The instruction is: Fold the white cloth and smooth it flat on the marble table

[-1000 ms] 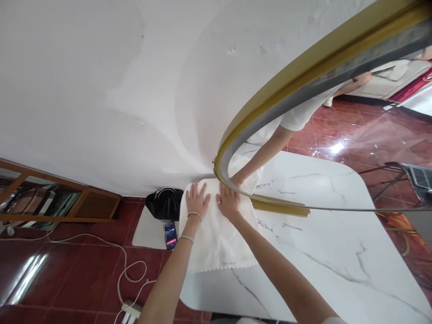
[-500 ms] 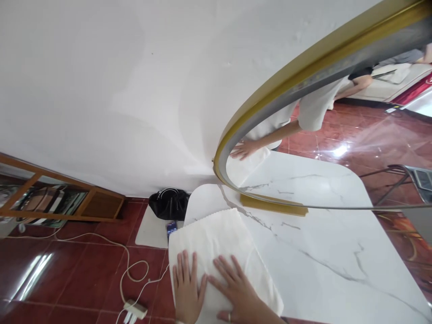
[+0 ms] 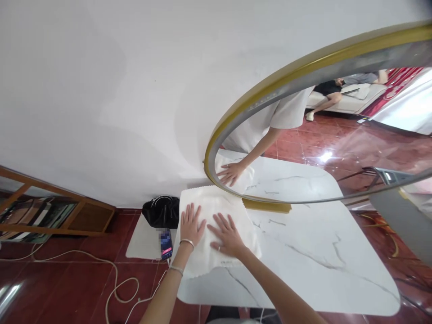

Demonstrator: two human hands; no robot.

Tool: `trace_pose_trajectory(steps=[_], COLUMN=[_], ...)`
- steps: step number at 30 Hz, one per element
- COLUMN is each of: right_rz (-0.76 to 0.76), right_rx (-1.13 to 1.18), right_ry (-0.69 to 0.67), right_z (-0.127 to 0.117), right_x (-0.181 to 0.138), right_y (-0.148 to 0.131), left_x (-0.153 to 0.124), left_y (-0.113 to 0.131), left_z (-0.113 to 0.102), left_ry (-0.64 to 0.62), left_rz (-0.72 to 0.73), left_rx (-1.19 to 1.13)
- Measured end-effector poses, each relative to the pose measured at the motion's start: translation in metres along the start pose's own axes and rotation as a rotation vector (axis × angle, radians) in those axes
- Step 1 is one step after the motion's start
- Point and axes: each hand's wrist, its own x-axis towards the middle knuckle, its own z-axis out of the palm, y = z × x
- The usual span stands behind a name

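Observation:
A white cloth [image 3: 216, 198] with scalloped edges lies spread on the left end of the white marble-patterned table [image 3: 303, 252]. My left hand [image 3: 192, 225] rests flat on the cloth's left half, fingers spread, with bracelets at the wrist. To its right, my right hand [image 3: 227, 236] also presses flat on the cloth, fingers apart, a ring on one finger. Just beyond the cloth stands a large mirror [image 3: 270, 175] with a gold frame, which reflects an arm, a hand and the cloth.
Left of the table, a black bag [image 3: 162, 211] and a phone [image 3: 165, 243] lie on a lower white surface [image 3: 140, 243]. A white cable [image 3: 116, 279] loops over the red tiled floor [image 3: 74, 283]. A wooden shelf [image 3: 97, 215] stands along the wall. The mirror reflects a person seated on a sofa.
Both hands have slid the cloth away from me, toward the wall and the mirror's base. The table's near edge now shows, and the view has shifted.

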Motion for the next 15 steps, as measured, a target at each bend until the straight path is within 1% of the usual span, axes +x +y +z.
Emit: trace_pose_trajectory(steps=[1, 3, 5, 8, 10, 12, 13, 15], right_rz=[-0.015, -0.068, -0.136, -0.218, -0.249, -0.262, -0.264, -0.269], right_rx=[0.012, 0.047, 0.099, 0.207, 0.284, 0.335, 0.347, 0.336], right_ry=[-0.002, -0.018, -0.055, -0.151, -0.216, -0.238, -0.229, -0.197], right_z=[0.002, 0.006, 0.008, 0.004, -0.002, -0.009, -0.012, -0.014], right_x=[-0.002, -0.012, -0.029, -0.056, -0.07, -0.081, -0.084, -0.089], right_y=[-0.004, -0.016, -0.029, -0.043, -0.046, -0.044, -0.042, -0.039], left_x=[-0.006, -0.031, -0.068, -0.125, -0.151, -0.161, -0.16, -0.147], left_y=[-0.001, -0.001, 0.002, 0.008, 0.01, 0.006, 0.002, -0.01], left_z=[-0.002, -0.005, -0.009, -0.009, -0.005, -0.002, -0.002, -0.005], left_ry=[0.014, 0.053, 0.085, 0.108, 0.117, 0.151, 0.178, 0.191], left_rz=[-0.012, -0.042, -0.086, -0.169, -0.203, -0.266, -0.344, -0.612], left_rx=[0.011, 0.035, 0.053, 0.056, 0.011, -0.071, -0.108, -0.181])
